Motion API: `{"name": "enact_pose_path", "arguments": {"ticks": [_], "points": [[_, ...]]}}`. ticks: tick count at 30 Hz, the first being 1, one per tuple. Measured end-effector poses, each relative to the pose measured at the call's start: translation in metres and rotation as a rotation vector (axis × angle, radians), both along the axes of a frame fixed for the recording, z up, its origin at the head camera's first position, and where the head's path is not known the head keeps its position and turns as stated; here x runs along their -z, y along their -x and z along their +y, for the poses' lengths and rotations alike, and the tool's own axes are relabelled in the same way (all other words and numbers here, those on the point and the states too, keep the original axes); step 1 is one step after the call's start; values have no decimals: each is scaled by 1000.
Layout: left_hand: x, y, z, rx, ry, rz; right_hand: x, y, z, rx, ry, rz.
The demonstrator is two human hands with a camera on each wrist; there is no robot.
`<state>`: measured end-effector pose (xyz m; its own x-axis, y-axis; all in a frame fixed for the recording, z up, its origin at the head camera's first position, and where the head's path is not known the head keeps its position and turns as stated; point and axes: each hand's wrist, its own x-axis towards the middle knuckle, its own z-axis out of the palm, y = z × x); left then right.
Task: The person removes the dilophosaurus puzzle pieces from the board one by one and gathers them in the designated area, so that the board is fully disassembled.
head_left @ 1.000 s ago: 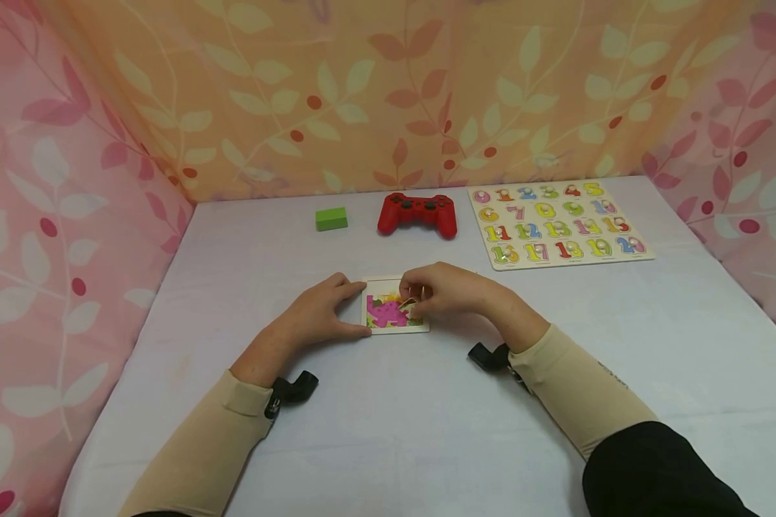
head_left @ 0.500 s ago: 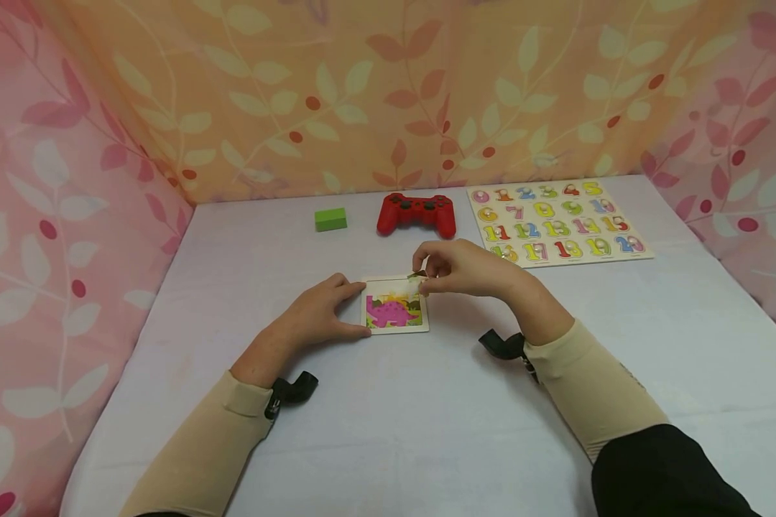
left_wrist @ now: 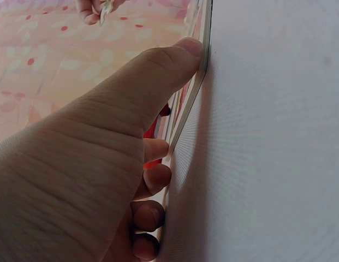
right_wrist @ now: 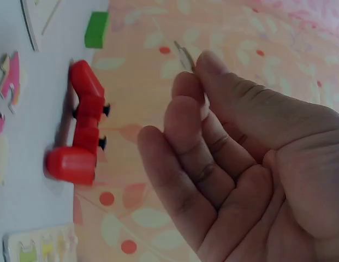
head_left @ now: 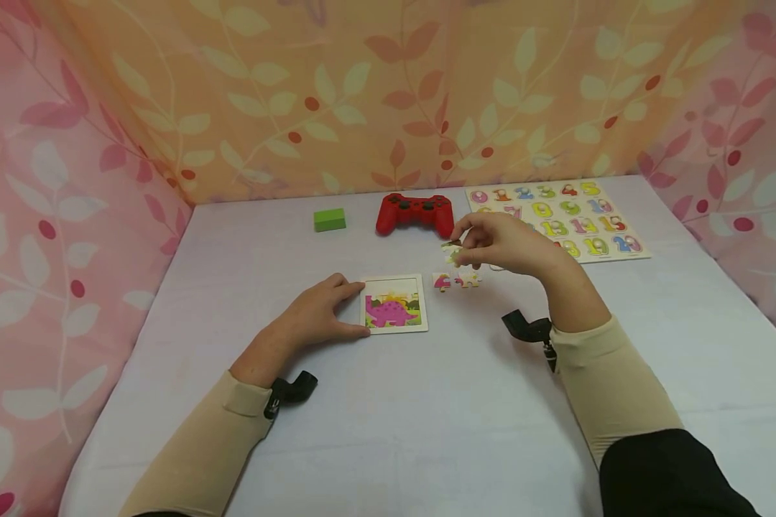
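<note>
Right hand (head_left: 507, 244) pinches a puzzle piece (head_left: 450, 253) while the left hand (head_left: 320, 309) keeps hold of the frame (head_left: 423, 305)

From where I stand, the right thumb and forefinger have the piece nipped by its edge, clear of the tabletop (head_left: 388, 416); the remaining fingers curl loosely and carry nothing else. The left hand grips the frame along its left side, forefinger at the upper left corner, thumb at the lower left.

That frame lies flat, well in from the tabletop's far edge and a little left of midway between its sides. Just off its right rim, two more pieces lie flat and next to each other: a mostly pink piece (head_left: 442, 281) and a paler piece (head_left: 469, 279).

The puzzle looks only partly together to me. A pink dinosaur picture (head_left: 391, 312) fills the lower part of the frame, with a plain white band above it; whether that picture is seated pieces or print on the base, I can't tell. Three pieces are visibly out: the pinched one and the pair on the cloth.

Along the far edge sit a green block (head_left: 329, 220) and a red controller (head_left: 415, 212), with a number board (head_left: 611, 248) at the far right corner, partly behind the right hand.
</note>
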<state>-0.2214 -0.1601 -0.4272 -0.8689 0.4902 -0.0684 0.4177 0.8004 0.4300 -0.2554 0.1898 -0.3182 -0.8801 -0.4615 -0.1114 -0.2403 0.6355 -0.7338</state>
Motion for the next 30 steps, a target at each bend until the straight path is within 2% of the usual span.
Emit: {"name": "enact_pose_path", "arguments": {"ticks": [6, 12, 18, 27, 30], "points": [[0, 0, 0, -2, -5, -3, -7, 0, 18, 9, 4, -1], [0, 0, 0, 2, -4, -1, -8, 1, 33, 50, -41, -21], [-1, -1, 0, 1, -9, -4, -1, 7, 49, 64, -96, -47], [-2, -1, 0, 0, -6, 2, 11, 12, 65, 105, -117, -163], [-1, -1, 0, 2, -6, -1, 19, 16, 70, 91, -117, -190]]}}
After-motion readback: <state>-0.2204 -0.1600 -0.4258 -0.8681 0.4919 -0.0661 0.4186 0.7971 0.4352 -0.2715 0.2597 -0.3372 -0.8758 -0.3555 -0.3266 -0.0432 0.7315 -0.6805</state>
